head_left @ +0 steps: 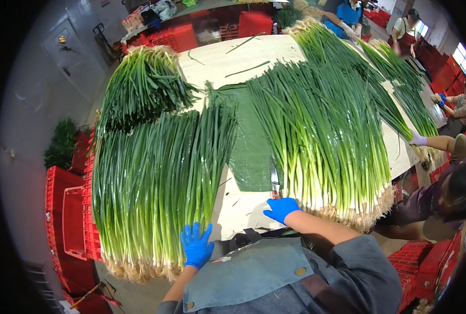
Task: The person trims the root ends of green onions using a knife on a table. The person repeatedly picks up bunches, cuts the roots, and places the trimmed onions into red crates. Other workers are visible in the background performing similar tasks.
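Observation:
My left hand (196, 246) in a blue glove has its fingers spread at the lower right edge of a wide row of long green onions (154, 183) with pale roots toward me. My right hand (282, 210), also gloved in blue, is on the pale board (238, 206) at the end of a knife (275, 178), thumb apart from the fingers. The knife lies on a green mat (251, 141), beside a larger spread of green onions (327, 152) on the right. A shorter, denser pile (138, 89) sits at the back left.
Red crates (65, 214) stand left of the table, more (411, 267) at lower right. A co-worker (452, 188) at the right touches onions with a white-gloved hand (417, 138). Other workers (343, 15) stand farther back. A door (70, 52) is in the left wall.

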Demonstrator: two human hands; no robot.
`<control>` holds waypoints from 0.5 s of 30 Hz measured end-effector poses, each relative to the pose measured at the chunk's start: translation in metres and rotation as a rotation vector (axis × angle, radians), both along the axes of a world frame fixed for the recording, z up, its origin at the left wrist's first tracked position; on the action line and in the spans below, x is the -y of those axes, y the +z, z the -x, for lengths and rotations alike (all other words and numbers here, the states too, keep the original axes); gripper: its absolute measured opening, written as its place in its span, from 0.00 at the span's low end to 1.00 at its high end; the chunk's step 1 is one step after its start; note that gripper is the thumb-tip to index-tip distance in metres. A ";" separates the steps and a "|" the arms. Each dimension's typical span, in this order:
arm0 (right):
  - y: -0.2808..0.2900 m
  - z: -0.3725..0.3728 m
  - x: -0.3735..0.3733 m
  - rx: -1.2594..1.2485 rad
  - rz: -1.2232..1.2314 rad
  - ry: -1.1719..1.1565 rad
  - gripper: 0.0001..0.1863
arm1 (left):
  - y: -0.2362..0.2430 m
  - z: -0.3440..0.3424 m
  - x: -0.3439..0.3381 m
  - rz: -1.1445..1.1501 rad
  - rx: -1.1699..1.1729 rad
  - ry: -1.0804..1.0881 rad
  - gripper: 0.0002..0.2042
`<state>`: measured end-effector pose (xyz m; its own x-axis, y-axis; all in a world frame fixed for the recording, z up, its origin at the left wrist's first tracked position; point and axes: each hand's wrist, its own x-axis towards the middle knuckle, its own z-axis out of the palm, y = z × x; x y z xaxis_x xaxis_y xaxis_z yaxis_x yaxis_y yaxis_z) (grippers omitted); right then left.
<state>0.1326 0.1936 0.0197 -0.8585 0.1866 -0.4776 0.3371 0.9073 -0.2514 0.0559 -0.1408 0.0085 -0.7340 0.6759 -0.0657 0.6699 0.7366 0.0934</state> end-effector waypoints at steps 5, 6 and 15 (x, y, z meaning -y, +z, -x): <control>-0.058 0.002 -0.020 -0.093 -0.016 -0.067 0.24 | -0.025 0.018 0.002 0.005 -0.041 -0.119 0.30; -0.069 0.005 -0.010 -0.220 0.001 -0.033 0.26 | -0.046 0.017 0.017 0.027 -0.407 -0.224 0.31; -0.094 0.016 -0.025 -0.251 0.137 -0.003 0.19 | 0.023 0.097 -0.129 -0.076 0.000 -0.256 0.27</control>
